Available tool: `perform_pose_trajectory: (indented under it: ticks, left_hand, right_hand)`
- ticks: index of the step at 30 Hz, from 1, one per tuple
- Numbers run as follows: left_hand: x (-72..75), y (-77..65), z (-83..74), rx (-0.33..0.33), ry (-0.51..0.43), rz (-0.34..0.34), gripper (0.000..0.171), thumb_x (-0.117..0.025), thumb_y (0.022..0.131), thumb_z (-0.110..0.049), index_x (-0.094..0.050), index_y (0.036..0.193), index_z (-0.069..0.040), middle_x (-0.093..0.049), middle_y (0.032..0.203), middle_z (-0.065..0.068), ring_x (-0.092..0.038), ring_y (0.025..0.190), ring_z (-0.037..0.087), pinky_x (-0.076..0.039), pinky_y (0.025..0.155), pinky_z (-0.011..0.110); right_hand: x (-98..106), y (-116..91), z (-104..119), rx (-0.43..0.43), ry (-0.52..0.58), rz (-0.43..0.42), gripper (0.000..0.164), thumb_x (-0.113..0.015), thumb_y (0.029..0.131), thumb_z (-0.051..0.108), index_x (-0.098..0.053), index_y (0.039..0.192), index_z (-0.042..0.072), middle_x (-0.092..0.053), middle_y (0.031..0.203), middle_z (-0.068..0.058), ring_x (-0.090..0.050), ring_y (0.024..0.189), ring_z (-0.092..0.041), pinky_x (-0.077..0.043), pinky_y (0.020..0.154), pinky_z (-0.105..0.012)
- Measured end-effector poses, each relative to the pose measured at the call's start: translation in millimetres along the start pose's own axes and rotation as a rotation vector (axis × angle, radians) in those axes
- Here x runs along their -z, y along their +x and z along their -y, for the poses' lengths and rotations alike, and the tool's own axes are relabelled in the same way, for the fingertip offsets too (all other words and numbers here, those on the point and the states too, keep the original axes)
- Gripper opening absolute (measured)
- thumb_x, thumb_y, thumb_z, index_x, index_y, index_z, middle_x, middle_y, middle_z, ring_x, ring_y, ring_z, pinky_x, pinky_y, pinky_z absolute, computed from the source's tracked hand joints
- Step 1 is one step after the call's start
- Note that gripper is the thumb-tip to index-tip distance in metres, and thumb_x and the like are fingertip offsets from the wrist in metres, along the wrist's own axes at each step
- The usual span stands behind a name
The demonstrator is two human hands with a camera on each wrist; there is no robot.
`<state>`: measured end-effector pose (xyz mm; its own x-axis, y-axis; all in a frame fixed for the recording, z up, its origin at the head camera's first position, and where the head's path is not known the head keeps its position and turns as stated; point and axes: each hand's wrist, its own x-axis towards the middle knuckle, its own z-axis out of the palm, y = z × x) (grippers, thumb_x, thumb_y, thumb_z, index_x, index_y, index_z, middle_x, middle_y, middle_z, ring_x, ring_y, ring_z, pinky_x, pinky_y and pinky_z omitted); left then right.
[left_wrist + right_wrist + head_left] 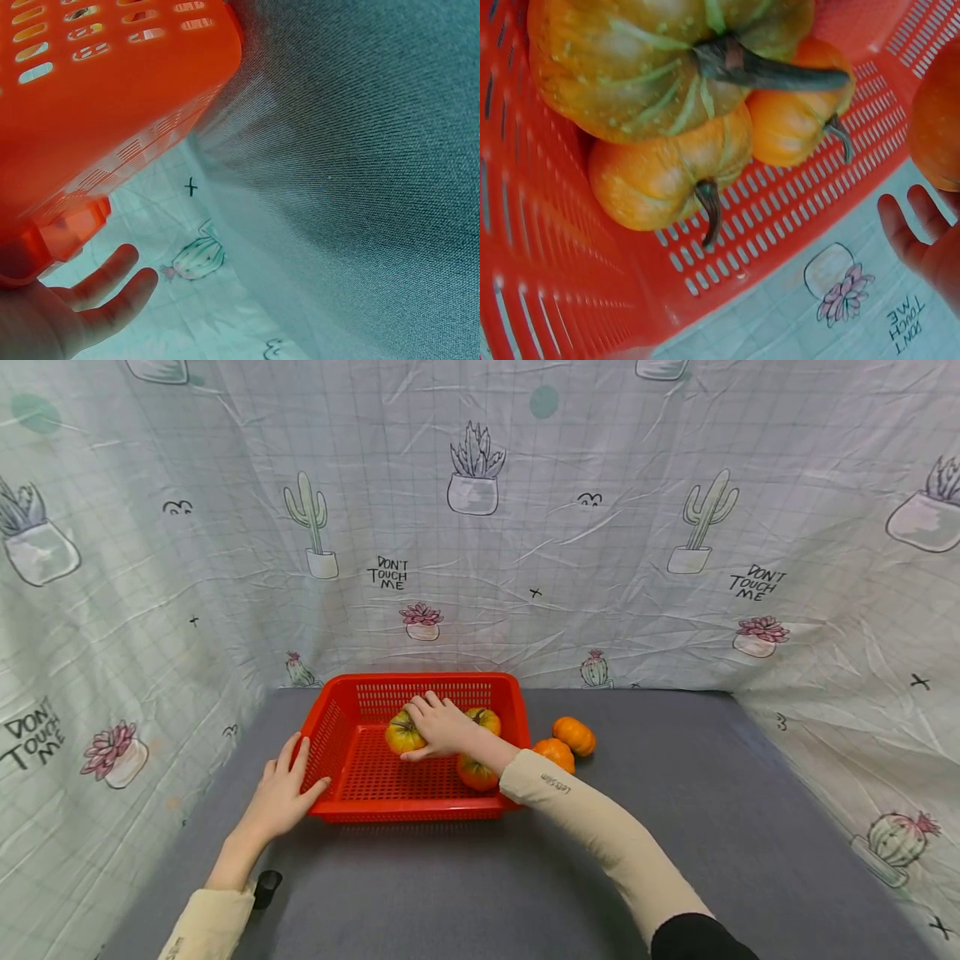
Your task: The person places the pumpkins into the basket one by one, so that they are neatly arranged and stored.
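Note:
A red plastic basket [412, 810] with slotted walls stands on the grey tabletop. Over its middle, my right hand [442, 727] grips a yellow-green pumpkin [402, 735] from above, thumb on the near side. That pumpkin [939, 112] shows at the right edge in the right wrist view, fingers against it. At the basket's right end sit a larger ribbed pumpkin [637, 82] with a thick dark stem and two smaller orange pumpkins [667, 176] beside it. My left hand [277, 797] rests at the basket's left rim with fingers extended; in the left wrist view the fingers [124, 300] reach past the rim.
Two orange pumpkins [574, 737] lie on the grey tabletop [675, 810] just right of the basket, one partly behind the right forearm. A printed white curtain [540, 552] encloses the back and both sides. A small black device [266, 888] sits at the left wrist.

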<state>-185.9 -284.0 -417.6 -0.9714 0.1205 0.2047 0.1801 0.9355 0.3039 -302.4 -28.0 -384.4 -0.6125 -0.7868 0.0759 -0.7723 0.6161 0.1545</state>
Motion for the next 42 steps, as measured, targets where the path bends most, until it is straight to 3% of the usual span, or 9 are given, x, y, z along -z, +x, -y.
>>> perform_pose_trajectory:
  ticks: [4, 14, 24, 31, 42]
  left_hand:
    - [0.3, 0.5, -0.1, 0.003, -0.001, 0.004, 0.075, -0.048, 0.088, -0.036, -0.015, 0.14, 0.008, -0.012, 0.143, 0.025, -0.03, 0.109, 0.048, -0.029, 0.088, 0.06]
    - [2.2, 1.1, -2.8, 0.01, -0.002, 0.018, 0.076, -0.049, 0.088, -0.035, -0.014, 0.14, 0.007, -0.011, 0.144, 0.025, -0.029, 0.11, 0.048, -0.029, 0.087, 0.061]
    - [-0.1, 1.0, -3.6, 0.005, -0.003, 0.01, 0.075, -0.048, 0.088, -0.036, -0.015, 0.14, 0.007, -0.012, 0.144, 0.025, -0.03, 0.11, 0.048, -0.03, 0.087, 0.06]
    - [0.6, 0.1, -3.8, 0.011, -0.015, 0.017, 0.076, -0.049, 0.088, -0.036, -0.014, 0.14, 0.007, -0.011, 0.144, 0.024, -0.029, 0.11, 0.047, -0.031, 0.086, 0.06]
    - [2.1, -0.7, -3.5, 0.015, -0.016, 0.012, 0.075, -0.05, 0.087, -0.032, -0.015, 0.14, 0.007, -0.011, 0.144, 0.025, -0.029, 0.11, 0.047, -0.031, 0.086, 0.061]
  right_hand:
    - [-5.8, -1.4, 2.5, 0.003, -0.076, 0.056, 0.078, -0.045, 0.078, 0.066, -0.035, 0.131, 0.011, -0.039, 0.127, -0.004, -0.038, 0.11, -0.021, -0.044, 0.08, -0.033]
    - [-12.7, -4.0, 7.1, 0.0, -0.15, 0.198, 0.081, -0.051, 0.075, 0.065, -0.029, 0.136, 0.016, -0.036, 0.135, 0.0, -0.035, 0.121, -0.022, -0.041, 0.093, -0.039]
    - [-20.1, -7.0, 8.5, 0.005, -0.181, 0.198, 0.083, -0.049, 0.072, 0.07, -0.033, 0.133, 0.017, -0.036, 0.134, -0.001, -0.032, 0.125, -0.023, -0.036, 0.098, -0.044]
    - [-20.0, -6.7, 10.1, -0.047, -0.203, 0.283, 0.083, -0.048, 0.071, 0.071, -0.03, 0.135, 0.021, -0.029, 0.138, -0.004, -0.025, 0.131, -0.023, -0.035, 0.099, -0.041]
    - [-15.0, -5.7, 10.3, -0.042, -0.199, 0.391, 0.082, -0.052, 0.072, 0.067, -0.026, 0.135, 0.023, -0.027, 0.141, -0.001, -0.024, 0.131, -0.021, -0.034, 0.099, -0.041]
